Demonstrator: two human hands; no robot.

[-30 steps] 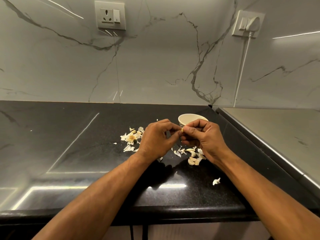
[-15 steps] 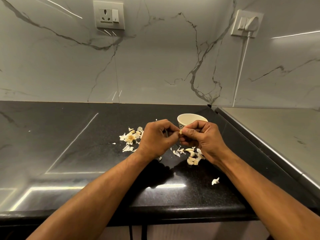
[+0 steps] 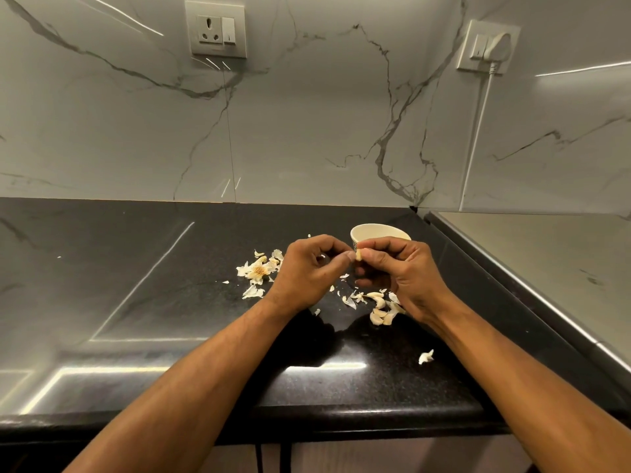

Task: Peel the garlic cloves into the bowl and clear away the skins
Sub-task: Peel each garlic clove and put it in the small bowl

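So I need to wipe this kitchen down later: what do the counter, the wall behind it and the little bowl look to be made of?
Counter: polished black stone, likely granite; fine speckle and mirror-like reflections of the lights.
Wall: glossy white marble-look slab or tile, with grey veins and a thin vertical joint; real marble or not is unclear.
Bowl: cream, smooth, probably glazed ceramic, though plastic is possible.

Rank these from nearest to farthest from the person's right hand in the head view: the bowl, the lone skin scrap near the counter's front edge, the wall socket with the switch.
From the right hand:
1. Bowl, just behind it.
2. Lone skin scrap, nearer the counter's front edge.
3. Wall socket, high up, far left.
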